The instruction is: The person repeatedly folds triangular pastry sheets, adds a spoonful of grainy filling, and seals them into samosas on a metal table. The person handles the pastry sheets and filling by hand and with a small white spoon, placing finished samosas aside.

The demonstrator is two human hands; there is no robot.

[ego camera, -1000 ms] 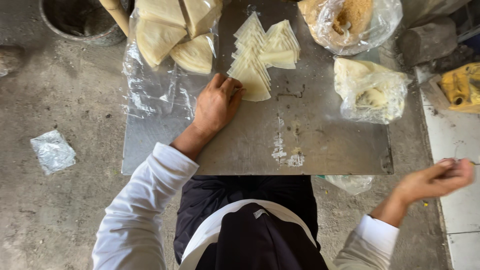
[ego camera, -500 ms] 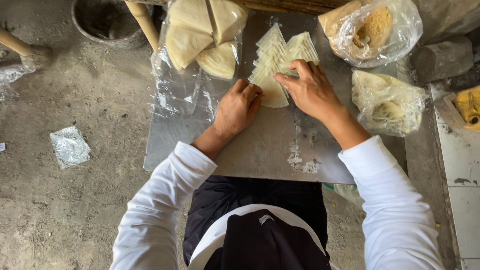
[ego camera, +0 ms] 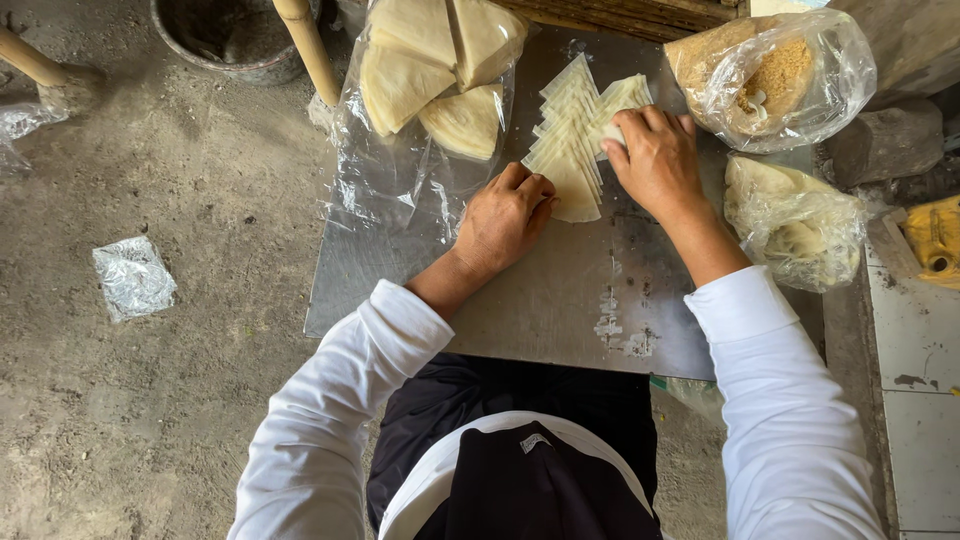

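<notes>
A fanned stack of pale triangular dough sheets [ego camera: 568,140] lies on a metal board [ego camera: 560,300]. My left hand [ego camera: 503,220] rests on the stack's lower left corner, fingers curled against the sheets. My right hand [ego camera: 655,160] lies flat on a second, smaller fan of sheets [ego camera: 625,97] at the stack's right, fingers pressing its edge. Both sleeves are white.
Folded dough triangles [ego camera: 440,70] sit in a clear plastic bag at the board's far left. A bag of yellow-brown filling [ego camera: 775,75] and another plastic bag [ego camera: 795,220] lie on the right. A bucket [ego camera: 230,40], wooden poles [ego camera: 305,45] and a crumpled wrapper [ego camera: 133,275] stand on the concrete floor.
My right hand came in from the far right onto the smaller fan of sheets. My left hand stayed at the stack's corner. The view has shifted slightly.
</notes>
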